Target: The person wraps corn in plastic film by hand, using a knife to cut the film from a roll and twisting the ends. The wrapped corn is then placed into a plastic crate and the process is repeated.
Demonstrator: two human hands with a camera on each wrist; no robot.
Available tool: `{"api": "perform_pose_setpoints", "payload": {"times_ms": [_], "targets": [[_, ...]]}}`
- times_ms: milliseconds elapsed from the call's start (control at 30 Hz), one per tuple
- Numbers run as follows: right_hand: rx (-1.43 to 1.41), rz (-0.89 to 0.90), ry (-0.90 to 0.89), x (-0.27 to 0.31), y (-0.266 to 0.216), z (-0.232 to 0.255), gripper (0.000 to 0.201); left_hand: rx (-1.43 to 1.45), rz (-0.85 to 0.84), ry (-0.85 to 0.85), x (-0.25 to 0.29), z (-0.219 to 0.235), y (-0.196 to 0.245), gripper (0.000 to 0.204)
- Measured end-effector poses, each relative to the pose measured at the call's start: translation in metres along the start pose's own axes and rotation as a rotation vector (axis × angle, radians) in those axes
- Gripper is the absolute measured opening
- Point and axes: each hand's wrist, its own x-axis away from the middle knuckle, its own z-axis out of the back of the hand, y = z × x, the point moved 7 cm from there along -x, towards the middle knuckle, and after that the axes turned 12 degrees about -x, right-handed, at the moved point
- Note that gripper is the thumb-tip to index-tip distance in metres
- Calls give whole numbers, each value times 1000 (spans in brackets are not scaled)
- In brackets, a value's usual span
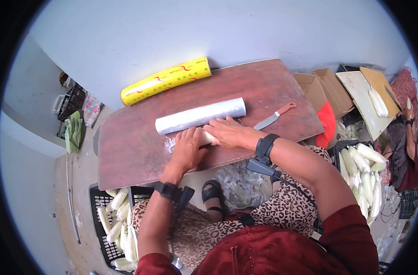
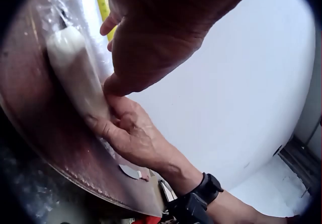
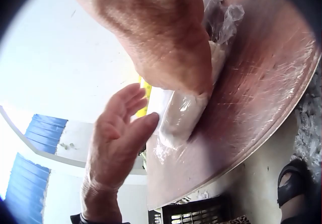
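Observation:
A pale corn cob (image 1: 209, 138) (image 2: 75, 65) (image 3: 185, 114) in clear film lies on the reddish-brown board, along the near side of a film roll (image 1: 199, 115). My right hand (image 1: 229, 133) (image 2: 138, 138) (image 3: 156, 43) grips the cob, thumb on its near side and fingers over its far side. My left hand (image 1: 187, 149) (image 2: 156, 38) (image 3: 116, 138) is at the cob's left end, fingers loosely extended and thumb beside it; whether it touches the cob is unclear. Crumpled loose film (image 1: 169, 145) shows by the left hand.
Behind the film roll lies a yellow printed roll (image 1: 167, 80). A knife (image 1: 274, 117) rests to the right on the board (image 1: 126, 156). Crates of pale cobs (image 1: 119, 229) (image 1: 365, 178) flank my legs. Cardboard boxes (image 1: 328, 89), a red cloth (image 1: 326, 124) and another person (image 1: 404, 137) are at the right.

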Motion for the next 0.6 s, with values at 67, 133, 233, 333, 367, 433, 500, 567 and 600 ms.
{"api": "perform_pose_setpoints", "payload": {"times_ms": [67, 133, 233, 333, 367, 433, 500, 567, 600], "targets": [[39, 7, -10, 4, 6, -3, 34, -63, -25, 47, 2, -11, -4, 58], [55, 2, -12, 8, 15, -2, 30, -55, -6, 51, 2, -15, -7, 56], [49, -18, -19, 19, 31, 3, 21, -70, -8, 81, 3, -17, -7, 54], [21, -9, 18, 36, 44, 17, 15, -85, -11, 88, 4, -15, -6, 54], [-6, 12, 48, 43, 46, 22, 17, -91, -8, 87, 4, -14, -5, 54], [-65, 50, 102, 57, 41, 38, 21, -97, -11, 101, 4, -14, -4, 53], [-141, 20, 222, 64, 50, 57, 24, -96, -23, 130, 5, -14, -4, 52], [-215, -82, 273, 67, 83, 71, 26, -97, -19, 132, 5, -13, -3, 50], [-153, -166, 268, 75, 98, 77, 29, -96, -14, 126, 4, -13, -3, 50]]}}
